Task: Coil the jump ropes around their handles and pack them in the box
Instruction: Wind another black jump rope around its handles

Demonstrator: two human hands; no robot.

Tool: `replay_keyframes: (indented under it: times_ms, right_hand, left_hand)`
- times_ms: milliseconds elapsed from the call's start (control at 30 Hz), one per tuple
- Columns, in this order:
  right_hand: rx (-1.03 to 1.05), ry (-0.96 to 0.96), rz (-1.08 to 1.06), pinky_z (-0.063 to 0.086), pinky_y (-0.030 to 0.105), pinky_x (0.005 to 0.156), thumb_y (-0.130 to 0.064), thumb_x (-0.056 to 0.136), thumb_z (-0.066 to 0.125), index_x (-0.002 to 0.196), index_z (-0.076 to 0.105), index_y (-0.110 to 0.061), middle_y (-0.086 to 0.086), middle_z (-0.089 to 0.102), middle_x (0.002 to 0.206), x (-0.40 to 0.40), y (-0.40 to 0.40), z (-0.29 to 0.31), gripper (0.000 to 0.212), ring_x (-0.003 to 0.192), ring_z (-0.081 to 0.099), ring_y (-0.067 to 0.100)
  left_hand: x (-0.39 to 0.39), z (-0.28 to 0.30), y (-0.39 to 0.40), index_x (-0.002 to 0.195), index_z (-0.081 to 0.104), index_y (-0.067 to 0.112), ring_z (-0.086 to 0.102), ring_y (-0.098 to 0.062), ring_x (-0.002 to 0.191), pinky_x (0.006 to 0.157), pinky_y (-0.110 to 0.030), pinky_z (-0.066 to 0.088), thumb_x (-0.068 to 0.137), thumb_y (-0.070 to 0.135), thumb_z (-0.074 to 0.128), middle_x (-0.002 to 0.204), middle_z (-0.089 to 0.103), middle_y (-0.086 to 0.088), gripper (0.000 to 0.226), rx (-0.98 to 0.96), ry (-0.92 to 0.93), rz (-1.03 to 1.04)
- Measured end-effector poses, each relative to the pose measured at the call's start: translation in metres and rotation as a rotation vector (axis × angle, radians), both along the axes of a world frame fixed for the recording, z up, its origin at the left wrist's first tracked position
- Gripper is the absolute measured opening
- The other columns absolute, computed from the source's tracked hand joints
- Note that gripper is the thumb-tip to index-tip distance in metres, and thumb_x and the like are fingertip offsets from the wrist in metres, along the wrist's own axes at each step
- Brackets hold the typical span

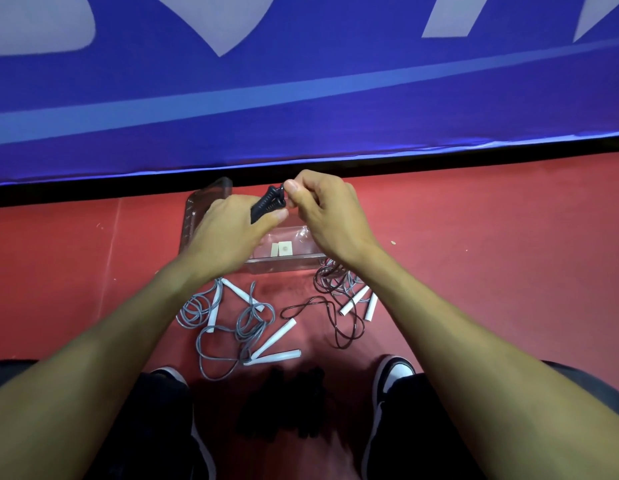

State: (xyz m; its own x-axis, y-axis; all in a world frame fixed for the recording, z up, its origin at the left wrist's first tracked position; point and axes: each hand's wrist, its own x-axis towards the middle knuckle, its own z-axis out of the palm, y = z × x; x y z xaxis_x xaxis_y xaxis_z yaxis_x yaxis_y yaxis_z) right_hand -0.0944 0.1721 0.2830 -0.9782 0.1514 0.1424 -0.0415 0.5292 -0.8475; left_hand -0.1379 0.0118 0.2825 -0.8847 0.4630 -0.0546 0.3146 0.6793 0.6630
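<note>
Right now the left hand [228, 233] grips the black handles [266, 202] and the right hand's [325, 209] fingers pinch the rope end, which could slip and uncoil above the box [204, 202].

red floor [474, 237] carries everything. clear plastic box [287, 263] sits near the blue wall banner [301, 98]. just in front of it: loose grey ropes with white handles [231, 317] at left, dark rope [339, 320] tangled with more white handles [356, 301] at right. two shoes [392, 372] at the near edge.
</note>
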Motion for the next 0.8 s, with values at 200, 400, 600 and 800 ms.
replay_keyframes:
  times_ms: [200, 400, 600, 800]
  right_hand:
    - [-0.15, -0.056, -0.046, 0.031, 0.025, 0.052, -0.028, 0.103, 0.054, 0.068, 0.056, -0.02, -0.012, 0.045, 0.048, -0.004, 0.005, -0.001, 0.036, 0.048, 0.037, 0.004]
    - [-0.207, -0.091, -0.113, 0.031, 0.027, 0.053, -0.031, 0.102, 0.056, 0.068, 0.057, -0.019, -0.013, 0.044, 0.045, -0.006, 0.013, -0.004, 0.037, 0.048, 0.036, 0.005]
    - [-0.265, -0.114, -0.026, 0.028, 0.026, 0.054, -0.036, 0.1, 0.058, 0.068, 0.057, -0.018, -0.015, 0.04, 0.043, -0.004, 0.006, -0.001, 0.036, 0.047, 0.033, 0.005]
    - [-0.323, -0.083, 0.057, 0.031, 0.018, 0.053, -0.026, 0.102, 0.057, 0.068, 0.054, -0.014, -0.014, 0.042, 0.046, -0.003, -0.001, 0.004, 0.037, 0.046, 0.036, 0.001]
  left_hand:
    - [0.002, 0.004, 0.002, 0.079, 0.062, 0.022, 0.058, -0.017, 0.071, 0.068, -0.032, 0.044, 0.1, 0.064, 0.026, 0.073, 0.063, 0.003, 0.059, 0.09, -0.074, 0.054]
    - [-0.005, -0.002, -0.004, 0.101, 0.072, 0.026, 0.065, -0.016, 0.086, 0.088, -0.046, 0.05, 0.099, 0.049, 0.048, 0.094, 0.073, -0.001, 0.033, 0.299, -0.346, -0.085]
    - [-0.003, 0.002, -0.004, 0.076, 0.054, 0.021, 0.055, -0.026, 0.063, 0.063, -0.041, 0.045, 0.081, 0.045, 0.078, 0.07, 0.063, -0.008, 0.035, 0.095, -0.099, -0.046]
    - [-0.001, 0.007, -0.002, 0.075, 0.05, 0.011, 0.041, -0.005, 0.048, 0.057, -0.033, 0.033, 0.086, 0.025, 0.078, 0.049, 0.056, 0.016, 0.033, 0.168, -0.131, 0.023]
